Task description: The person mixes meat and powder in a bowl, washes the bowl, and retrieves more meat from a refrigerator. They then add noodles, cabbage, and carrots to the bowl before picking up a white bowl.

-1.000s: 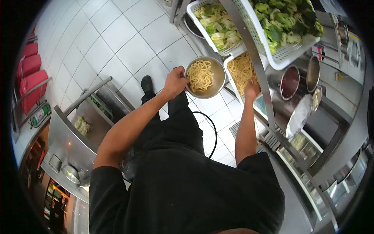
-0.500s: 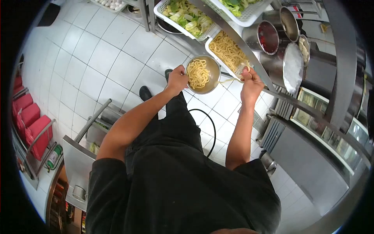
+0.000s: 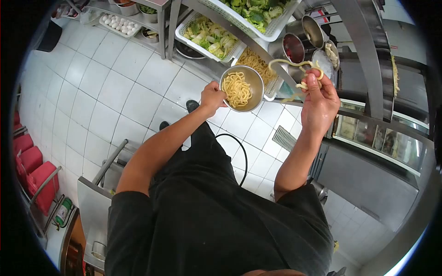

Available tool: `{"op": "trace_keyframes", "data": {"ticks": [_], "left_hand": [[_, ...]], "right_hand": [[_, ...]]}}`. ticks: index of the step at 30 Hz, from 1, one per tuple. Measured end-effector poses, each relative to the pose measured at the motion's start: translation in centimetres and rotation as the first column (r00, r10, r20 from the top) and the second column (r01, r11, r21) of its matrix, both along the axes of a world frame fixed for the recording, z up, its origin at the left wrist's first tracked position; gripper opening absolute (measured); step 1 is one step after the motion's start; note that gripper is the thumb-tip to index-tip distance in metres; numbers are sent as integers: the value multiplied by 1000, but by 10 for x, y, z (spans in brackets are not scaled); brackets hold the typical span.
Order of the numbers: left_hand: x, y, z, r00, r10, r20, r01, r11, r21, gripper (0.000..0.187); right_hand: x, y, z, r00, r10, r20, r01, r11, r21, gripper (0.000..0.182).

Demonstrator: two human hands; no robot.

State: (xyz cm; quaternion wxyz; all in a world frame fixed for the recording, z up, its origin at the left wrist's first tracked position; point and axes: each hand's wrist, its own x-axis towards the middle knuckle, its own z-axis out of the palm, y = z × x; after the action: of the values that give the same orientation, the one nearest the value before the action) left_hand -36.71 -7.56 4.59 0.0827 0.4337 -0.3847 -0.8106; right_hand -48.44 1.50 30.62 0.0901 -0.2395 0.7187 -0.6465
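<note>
My left hand [image 3: 213,98] grips the rim of a round metal bowl [image 3: 257,92]. Thick yellow noodles [image 3: 236,89] lie in the bowl, mostly on its left side. To the right, my right hand [image 3: 319,99] is raised, its fingers closed on a few noodle strands [image 3: 282,61] that curl out to the left. Behind the bowl, a white basket of noodles [image 3: 255,62] stands partly hidden by a metal bar.
A basket of chopped greens [image 3: 212,38] and a basket of broccoli [image 3: 258,14] stand on the metal rack. Metal pots [image 3: 311,31] are at the upper right. Eggs [image 3: 120,24] sit on a tray at the upper left. A black hose [image 3: 245,154] curves over the floor.
My right hand has moved right, away from the noodle basket, with strands lifted in its fingers. My left hand still holds the bowl. The view has shifted.
</note>
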Motion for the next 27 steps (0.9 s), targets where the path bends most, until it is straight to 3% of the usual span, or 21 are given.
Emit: {"op": "trace_keyframes", "data": {"ticks": [4,6,7,8,11,14,17,18,21,23,24,25,27], "left_hand": [[24,-13,33,996,43,-72,-43,999,5,17],[35,-18,46,997,50,-62,-51,999,-16,17],[40,-21,48,997,53,-56,-55,998,-26,17],[45,-23,48,996,62,-65,-64,997,-37,18],[59,-31,33,991,104,-80,-110,992,-66,20],[60,-31,17,992,122,-26,-124,986,-107,23],[63,-36,3,994,96,51,-91,992,-88,24],[63,-34,-8,991,132,29,-129,988,-81,23],[68,-35,-25,991,123,50,-109,970,-219,21],[70,-38,-51,996,80,38,-66,956,-285,19],[72,-48,-44,997,44,63,-24,958,-286,19],[71,-52,-42,996,0,87,25,959,-282,18],[66,-53,-55,1000,25,17,-19,963,-269,18]], "right_hand": [[29,-10,-22,999,-11,-32,14,994,109,15],[46,-16,-59,998,19,-56,-12,992,127,12],[48,-15,-90,997,69,-43,-58,974,217,13],[46,-11,-123,960,164,-226,-57,907,416,15],[57,-9,-152,724,456,-517,25,733,680,17],[47,-17,-151,914,267,-304,-88,865,495,20],[9,-23,-170,983,147,-112,-48,789,613,21],[-10,-24,-192,992,93,-86,-29,830,556,19],[-100,-22,-278,881,345,-323,77,569,819,24],[-176,-32,-341,943,321,-89,-84,487,869,38],[-180,-53,-339,952,222,213,-296,476,828,45],[-172,-75,-328,856,87,510,-479,505,718,52],[-158,-100,-316,563,-30,826,-697,520,493,65]]}}
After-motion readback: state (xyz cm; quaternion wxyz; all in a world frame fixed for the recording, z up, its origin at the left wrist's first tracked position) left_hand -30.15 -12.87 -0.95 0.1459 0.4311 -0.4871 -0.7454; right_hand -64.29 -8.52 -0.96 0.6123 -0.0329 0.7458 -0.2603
